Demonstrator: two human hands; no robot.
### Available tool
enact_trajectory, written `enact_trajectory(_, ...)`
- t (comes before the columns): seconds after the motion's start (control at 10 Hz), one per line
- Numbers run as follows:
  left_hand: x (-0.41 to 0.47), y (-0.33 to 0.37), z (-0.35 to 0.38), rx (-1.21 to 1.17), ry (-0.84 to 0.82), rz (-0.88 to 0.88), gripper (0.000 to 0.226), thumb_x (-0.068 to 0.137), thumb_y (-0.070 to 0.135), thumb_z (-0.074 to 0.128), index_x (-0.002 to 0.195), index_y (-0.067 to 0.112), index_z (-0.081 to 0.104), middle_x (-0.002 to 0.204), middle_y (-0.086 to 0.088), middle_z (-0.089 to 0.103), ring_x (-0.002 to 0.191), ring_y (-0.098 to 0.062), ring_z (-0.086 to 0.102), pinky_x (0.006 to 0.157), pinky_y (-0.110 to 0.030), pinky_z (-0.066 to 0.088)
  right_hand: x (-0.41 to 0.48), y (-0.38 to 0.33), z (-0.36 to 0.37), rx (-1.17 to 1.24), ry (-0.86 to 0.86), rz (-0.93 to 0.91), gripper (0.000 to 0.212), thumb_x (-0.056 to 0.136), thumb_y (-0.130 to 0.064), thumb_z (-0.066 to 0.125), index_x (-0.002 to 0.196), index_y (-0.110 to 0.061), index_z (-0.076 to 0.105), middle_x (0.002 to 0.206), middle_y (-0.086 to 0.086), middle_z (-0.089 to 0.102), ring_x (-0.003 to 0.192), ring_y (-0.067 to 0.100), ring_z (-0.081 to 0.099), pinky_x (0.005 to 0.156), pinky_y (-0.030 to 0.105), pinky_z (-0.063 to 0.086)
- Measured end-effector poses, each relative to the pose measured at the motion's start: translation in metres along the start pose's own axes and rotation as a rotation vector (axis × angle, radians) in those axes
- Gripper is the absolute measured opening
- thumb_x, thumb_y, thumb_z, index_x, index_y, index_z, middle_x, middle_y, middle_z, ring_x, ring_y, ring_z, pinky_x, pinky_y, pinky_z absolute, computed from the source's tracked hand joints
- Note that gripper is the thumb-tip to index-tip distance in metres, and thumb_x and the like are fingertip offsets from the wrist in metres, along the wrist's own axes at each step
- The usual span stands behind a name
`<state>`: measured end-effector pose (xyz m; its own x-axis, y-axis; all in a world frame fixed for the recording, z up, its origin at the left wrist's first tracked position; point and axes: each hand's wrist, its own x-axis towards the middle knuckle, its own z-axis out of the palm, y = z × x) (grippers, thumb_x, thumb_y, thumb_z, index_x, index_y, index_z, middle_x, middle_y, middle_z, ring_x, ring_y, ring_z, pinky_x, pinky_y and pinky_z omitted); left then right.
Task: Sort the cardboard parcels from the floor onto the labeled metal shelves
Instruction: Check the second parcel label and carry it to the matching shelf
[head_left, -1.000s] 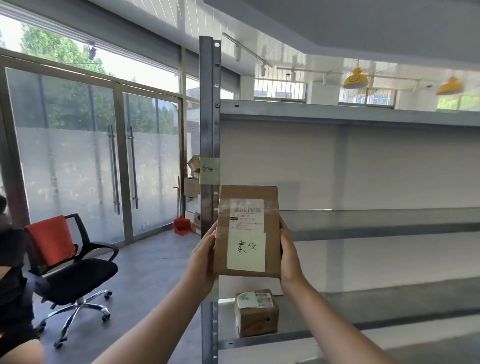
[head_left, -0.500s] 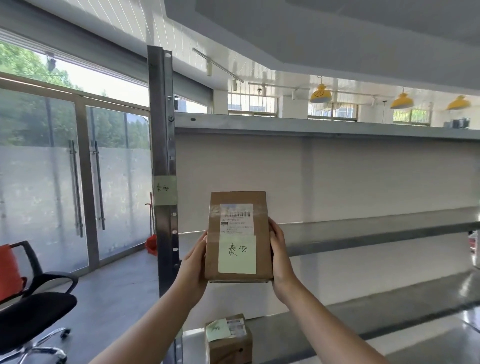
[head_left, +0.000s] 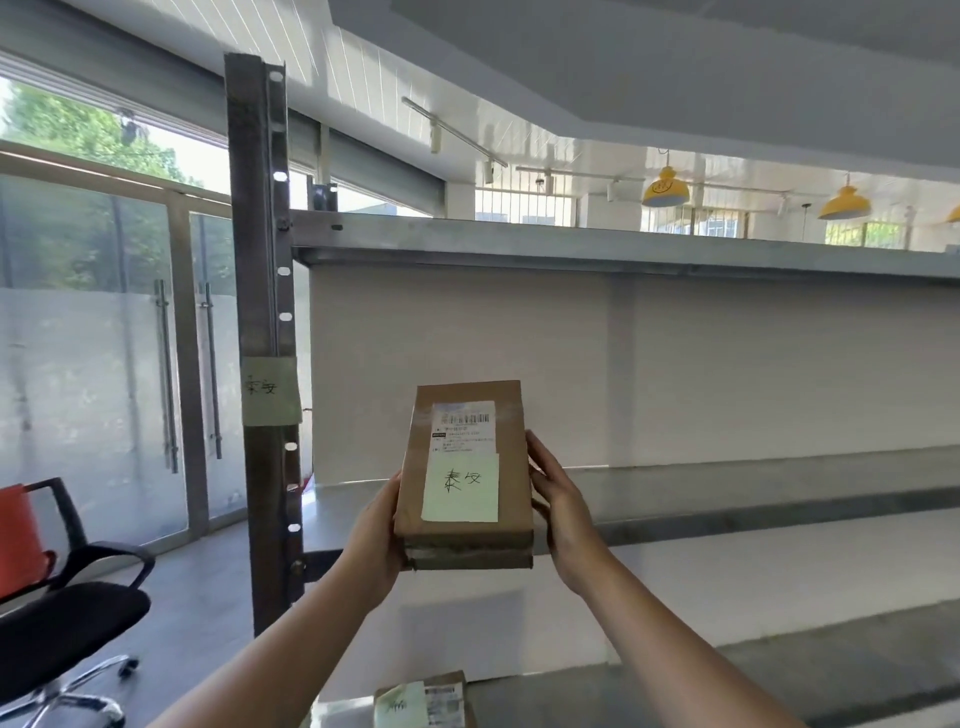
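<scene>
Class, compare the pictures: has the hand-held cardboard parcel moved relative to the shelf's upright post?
Yes. The cardboard parcel, which earlier overlapped the upright post, now sits clear to the post's right, in front of the middle shelf.

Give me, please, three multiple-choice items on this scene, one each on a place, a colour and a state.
1. Relative to the held cardboard parcel, the smaller parcel sits: A) above; B) below, on a lower shelf; C) level, beside it.
2. The pendant lamps are: A) red; B) yellow; C) blue.
3. The held cardboard parcel is: A) gripped at its sides by the left hand and right hand; B) gripped by one hand only; C) lying unheld.
Answers: B, it shows at the bottom edge, under the held one; B, their shades are yellow; A, a hand clasps each side.
</scene>
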<state>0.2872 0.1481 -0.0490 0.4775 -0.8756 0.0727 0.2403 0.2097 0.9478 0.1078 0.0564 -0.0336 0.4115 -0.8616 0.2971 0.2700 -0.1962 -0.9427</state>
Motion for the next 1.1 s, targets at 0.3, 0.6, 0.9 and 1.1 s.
enact_trajectory(0.3, 0.023, -0.006, 0.000, -0.033, 0.179, -0.102, 0.039, 0.102, 0.043, 0.039, 0.112, 0.019, 0.068, 0.104, -0.013, 0.076, 0.102, -0.035, 0.068, 0.086, -0.054, 0.056, 0.046, 0.018, 0.004, 0.012, -0.044, 0.100, 0.037, 0.104, -0.028, 0.043, 0.137, -0.042, 0.052, 0.133, -0.007, 0.063, 0.125, 0.015, 0.054, 0.098, 0.034, 0.045)
enact_trajectory(0.6, 0.024, -0.012, 0.007, 0.087, 0.212, 0.015, 0.031, 0.100, 0.044, 0.049, 0.097, 0.024, 0.072, 0.088, -0.002, 0.080, 0.089, -0.025, 0.072, 0.081, -0.042, 0.057, 0.072, 0.029, 0.009, -0.025, -0.051, 0.239, 0.040, 0.104, -0.027, 0.035, 0.137, -0.033, 0.058, 0.126, 0.000, 0.068, 0.102, 0.015, 0.059, 0.068, 0.024, 0.041)
enact_trajectory(0.9, 0.028, -0.013, 0.000, 0.058, 0.263, 0.000, 0.030, 0.106, 0.040, 0.042, 0.123, 0.029, 0.064, 0.113, -0.011, 0.070, 0.095, -0.028, 0.067, 0.053, -0.032, 0.056, 0.056, 0.034, 0.021, -0.007, -0.057, 0.305, 0.038, 0.102, -0.037, 0.035, 0.094, -0.029, 0.071, 0.103, 0.005, 0.073, 0.094, 0.020, 0.066, 0.087, 0.039, 0.054)
enact_trajectory(1.1, 0.031, -0.026, -0.022, -0.081, 0.285, 0.042, 0.048, 0.105, 0.025, 0.042, 0.151, 0.010, 0.039, 0.159, -0.011, 0.038, 0.147, -0.027, 0.036, 0.117, -0.037, 0.032, 0.035, 0.028, 0.016, -0.135, 0.032, 0.234, 0.045, 0.103, -0.049, 0.034, 0.136, -0.030, 0.058, 0.138, -0.005, 0.057, 0.125, 0.016, 0.052, 0.095, 0.029, 0.041)
